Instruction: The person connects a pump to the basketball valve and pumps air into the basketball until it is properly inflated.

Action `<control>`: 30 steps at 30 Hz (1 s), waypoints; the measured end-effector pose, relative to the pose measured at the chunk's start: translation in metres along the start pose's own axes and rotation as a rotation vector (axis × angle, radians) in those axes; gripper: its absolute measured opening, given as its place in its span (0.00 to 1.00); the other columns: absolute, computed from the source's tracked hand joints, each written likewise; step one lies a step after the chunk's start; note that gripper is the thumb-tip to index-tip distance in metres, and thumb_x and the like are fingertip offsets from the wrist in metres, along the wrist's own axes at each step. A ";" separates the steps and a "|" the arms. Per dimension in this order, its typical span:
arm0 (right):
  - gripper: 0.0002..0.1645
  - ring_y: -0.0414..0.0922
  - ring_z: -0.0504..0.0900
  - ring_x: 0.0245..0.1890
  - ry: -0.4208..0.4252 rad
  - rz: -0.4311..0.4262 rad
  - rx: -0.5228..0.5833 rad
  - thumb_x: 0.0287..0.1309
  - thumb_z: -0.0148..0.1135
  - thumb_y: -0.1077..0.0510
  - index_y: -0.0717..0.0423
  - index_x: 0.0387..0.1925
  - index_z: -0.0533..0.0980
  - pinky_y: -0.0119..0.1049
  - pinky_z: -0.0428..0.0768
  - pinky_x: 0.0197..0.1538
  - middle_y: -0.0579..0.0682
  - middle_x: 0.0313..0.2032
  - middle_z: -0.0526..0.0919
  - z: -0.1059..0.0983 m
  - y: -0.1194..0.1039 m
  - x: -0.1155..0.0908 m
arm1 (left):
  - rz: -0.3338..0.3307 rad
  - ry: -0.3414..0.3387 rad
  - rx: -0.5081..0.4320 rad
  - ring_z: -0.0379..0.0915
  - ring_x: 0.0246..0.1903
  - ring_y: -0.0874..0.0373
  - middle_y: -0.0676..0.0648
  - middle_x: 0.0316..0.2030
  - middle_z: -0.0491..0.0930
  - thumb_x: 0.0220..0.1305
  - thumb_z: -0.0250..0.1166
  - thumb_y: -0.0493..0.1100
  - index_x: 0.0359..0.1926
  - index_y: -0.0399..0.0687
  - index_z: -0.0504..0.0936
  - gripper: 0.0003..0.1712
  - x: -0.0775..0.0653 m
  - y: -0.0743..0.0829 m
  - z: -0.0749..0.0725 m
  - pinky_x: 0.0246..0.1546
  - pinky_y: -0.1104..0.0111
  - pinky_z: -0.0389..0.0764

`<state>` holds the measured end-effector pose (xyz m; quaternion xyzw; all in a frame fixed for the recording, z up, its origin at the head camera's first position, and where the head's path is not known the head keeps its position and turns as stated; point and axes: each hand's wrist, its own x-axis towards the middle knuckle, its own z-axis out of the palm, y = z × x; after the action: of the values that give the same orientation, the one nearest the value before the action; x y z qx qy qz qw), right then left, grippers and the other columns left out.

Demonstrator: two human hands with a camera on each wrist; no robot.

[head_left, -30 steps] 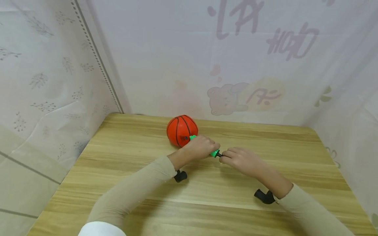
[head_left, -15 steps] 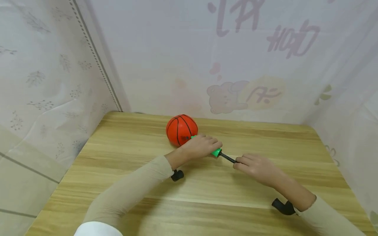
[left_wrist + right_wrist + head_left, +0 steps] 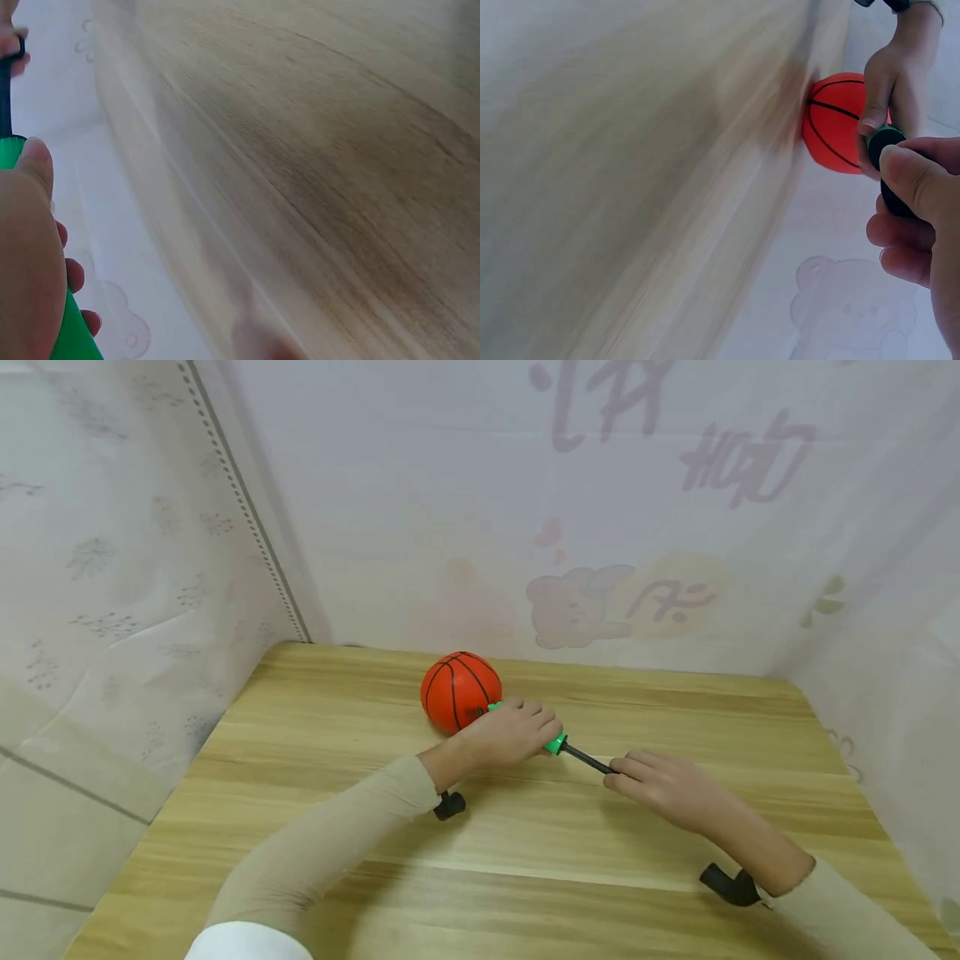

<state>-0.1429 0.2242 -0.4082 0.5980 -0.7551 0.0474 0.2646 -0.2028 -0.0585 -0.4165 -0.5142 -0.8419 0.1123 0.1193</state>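
A red toy basketball with black lines sits near the back of the table. Beside it, my left hand is wrapped around the green barrel of a hand pump. The pump's green tip is at the ball's right side; my fingers hide most of the barrel, and whether the tip is in the ball I cannot tell. A black rod extends from the barrel toward the lower right. My right hand grips the rod's black handle, thumb on its end in the right wrist view.
The wooden table meets a pale printed cloth wall at its back edge. Black wrist mounts stick out under both forearms. Another cloth panel stands along the left.
My right hand has moved away to the lower right, drawing a longer stretch of black rod out of the pump barrel. The left hand and ball stay almost in place.
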 end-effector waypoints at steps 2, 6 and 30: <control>0.28 0.42 0.78 0.29 -0.002 -0.011 -0.005 0.83 0.31 0.59 0.58 0.38 0.79 0.31 0.78 0.31 0.49 0.35 0.82 0.006 0.004 0.009 | 0.000 0.006 0.005 0.70 0.41 0.60 0.55 0.42 0.73 0.79 0.50 0.59 0.53 0.50 0.73 0.19 0.000 0.000 0.000 0.42 0.69 0.73; 0.29 0.42 0.76 0.29 -0.006 -0.014 -0.008 0.82 0.28 0.61 0.58 0.37 0.79 0.30 0.77 0.31 0.49 0.35 0.81 0.017 0.009 0.023 | 0.005 0.016 -0.005 0.70 0.40 0.61 0.55 0.41 0.73 0.79 0.50 0.58 0.53 0.50 0.73 0.18 0.002 0.001 0.001 0.41 0.70 0.72; 0.28 0.42 0.80 0.30 0.014 -0.009 0.024 0.83 0.32 0.58 0.55 0.38 0.81 0.32 0.80 0.32 0.49 0.37 0.83 -0.013 -0.009 -0.017 | 0.029 -0.014 -0.091 0.71 0.49 0.60 0.54 0.48 0.77 0.79 0.51 0.56 0.53 0.50 0.73 0.17 -0.008 -0.008 0.000 0.50 0.69 0.73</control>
<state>-0.1275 0.2414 -0.4067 0.6043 -0.7498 0.0592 0.2628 -0.2066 -0.0691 -0.4148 -0.5304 -0.8394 0.0792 0.0882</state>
